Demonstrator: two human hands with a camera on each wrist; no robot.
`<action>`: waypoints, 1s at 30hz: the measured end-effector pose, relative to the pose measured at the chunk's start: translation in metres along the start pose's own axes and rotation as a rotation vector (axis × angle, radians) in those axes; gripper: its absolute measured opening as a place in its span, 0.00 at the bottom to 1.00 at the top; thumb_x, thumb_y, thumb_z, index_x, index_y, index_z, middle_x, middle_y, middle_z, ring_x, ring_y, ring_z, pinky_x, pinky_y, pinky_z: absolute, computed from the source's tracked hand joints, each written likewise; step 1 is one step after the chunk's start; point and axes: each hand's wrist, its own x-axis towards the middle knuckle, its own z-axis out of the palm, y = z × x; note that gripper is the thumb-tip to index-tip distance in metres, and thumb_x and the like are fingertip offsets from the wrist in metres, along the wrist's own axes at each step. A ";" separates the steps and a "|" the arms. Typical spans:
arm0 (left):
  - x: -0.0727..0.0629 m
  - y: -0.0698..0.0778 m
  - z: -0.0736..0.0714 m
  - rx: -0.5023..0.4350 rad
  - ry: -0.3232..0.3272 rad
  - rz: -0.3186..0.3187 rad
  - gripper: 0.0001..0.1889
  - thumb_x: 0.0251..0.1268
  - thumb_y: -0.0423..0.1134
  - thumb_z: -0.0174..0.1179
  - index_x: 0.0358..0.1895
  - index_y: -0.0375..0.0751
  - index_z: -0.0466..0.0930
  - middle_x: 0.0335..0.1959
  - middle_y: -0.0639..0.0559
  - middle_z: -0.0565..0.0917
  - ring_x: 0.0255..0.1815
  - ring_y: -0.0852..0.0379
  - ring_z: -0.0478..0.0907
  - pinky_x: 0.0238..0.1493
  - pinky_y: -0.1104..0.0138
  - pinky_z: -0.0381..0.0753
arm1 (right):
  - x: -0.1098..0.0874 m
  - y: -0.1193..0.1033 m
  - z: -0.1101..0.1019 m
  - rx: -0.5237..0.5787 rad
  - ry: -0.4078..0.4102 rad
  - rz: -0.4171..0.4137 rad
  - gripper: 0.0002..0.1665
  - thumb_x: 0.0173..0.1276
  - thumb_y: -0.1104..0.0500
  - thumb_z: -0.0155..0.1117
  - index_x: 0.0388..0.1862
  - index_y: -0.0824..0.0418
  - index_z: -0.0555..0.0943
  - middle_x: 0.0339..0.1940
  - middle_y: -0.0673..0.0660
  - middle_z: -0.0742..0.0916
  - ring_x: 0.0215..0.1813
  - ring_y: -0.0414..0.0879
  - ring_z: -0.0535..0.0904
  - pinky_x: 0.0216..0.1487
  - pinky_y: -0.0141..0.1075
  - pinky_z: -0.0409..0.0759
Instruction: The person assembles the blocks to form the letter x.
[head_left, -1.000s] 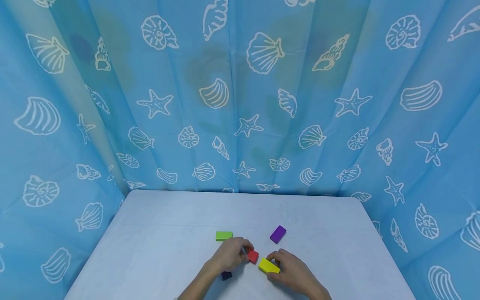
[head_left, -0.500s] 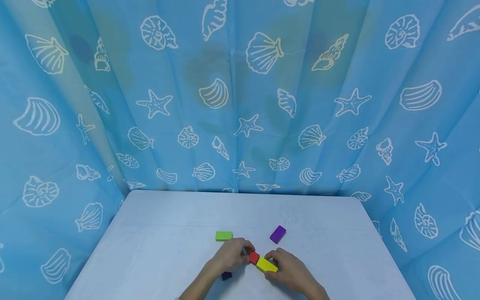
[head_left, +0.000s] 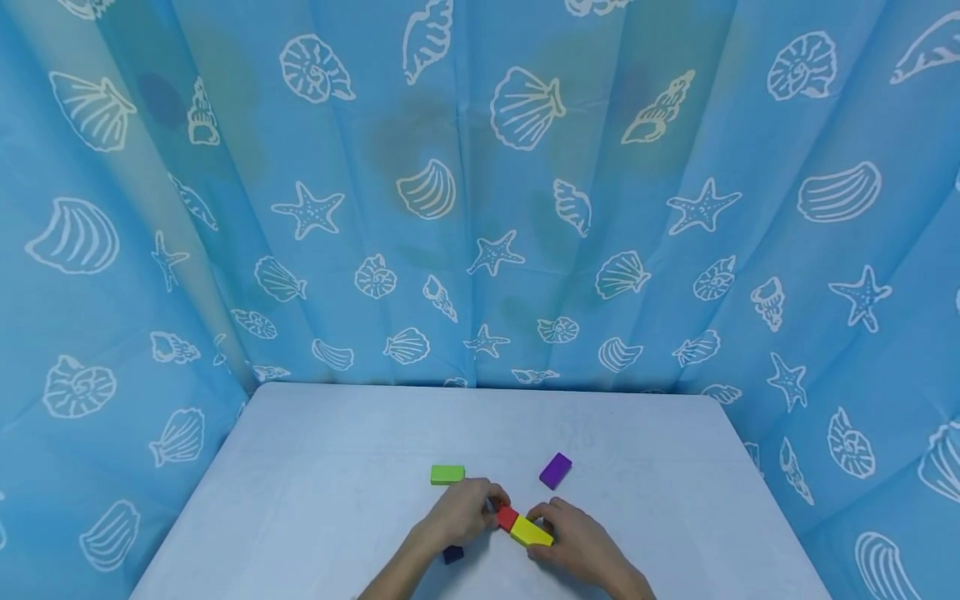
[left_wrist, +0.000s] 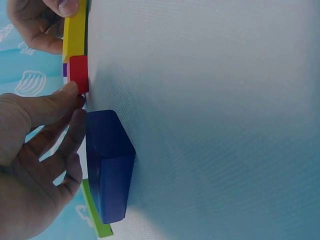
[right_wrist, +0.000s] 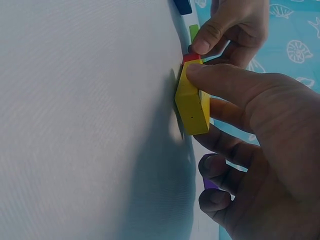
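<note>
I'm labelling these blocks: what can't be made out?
Dark blue block, head view: partly hidden by the left hand; cut off by the right wrist view's top edge.
Green block, left wrist view: partly behind the dark blue block.
Purple block, right wrist view: mostly behind the right hand.
Red block, right wrist view: mostly behind the yellow block.

A blue seashell-printed curtain [head_left: 465,208] hangs behind the white desk [head_left: 337,458] — green block [head_left: 447,474] left, purple block [head_left: 556,471] right.
</note>
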 end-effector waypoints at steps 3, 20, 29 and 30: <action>0.000 0.000 0.000 -0.002 -0.003 -0.005 0.15 0.58 0.35 0.72 0.48 0.55 0.87 0.34 0.64 0.82 0.33 0.66 0.73 0.43 0.67 0.78 | 0.001 0.000 0.001 0.001 0.001 -0.002 0.25 0.57 0.48 0.79 0.52 0.53 0.83 0.36 0.46 0.79 0.37 0.44 0.73 0.50 0.47 0.80; 0.000 0.000 -0.001 -0.034 -0.015 -0.010 0.14 0.59 0.35 0.72 0.48 0.54 0.87 0.35 0.63 0.82 0.34 0.66 0.74 0.44 0.66 0.78 | 0.003 0.000 0.003 0.044 -0.011 -0.005 0.25 0.58 0.48 0.78 0.53 0.54 0.83 0.37 0.47 0.79 0.37 0.44 0.74 0.53 0.49 0.80; 0.001 -0.003 0.000 -0.030 -0.011 -0.010 0.14 0.60 0.36 0.72 0.48 0.55 0.87 0.34 0.64 0.82 0.34 0.67 0.74 0.43 0.67 0.78 | 0.004 0.002 0.003 0.065 -0.014 -0.011 0.26 0.58 0.49 0.78 0.53 0.55 0.83 0.39 0.48 0.80 0.39 0.44 0.74 0.55 0.51 0.80; 0.001 -0.003 0.000 -0.031 -0.010 -0.008 0.14 0.60 0.36 0.72 0.48 0.55 0.87 0.34 0.64 0.82 0.33 0.67 0.74 0.43 0.67 0.78 | 0.004 0.003 0.003 0.065 -0.014 -0.009 0.26 0.58 0.48 0.78 0.53 0.54 0.83 0.39 0.47 0.80 0.38 0.44 0.74 0.56 0.50 0.80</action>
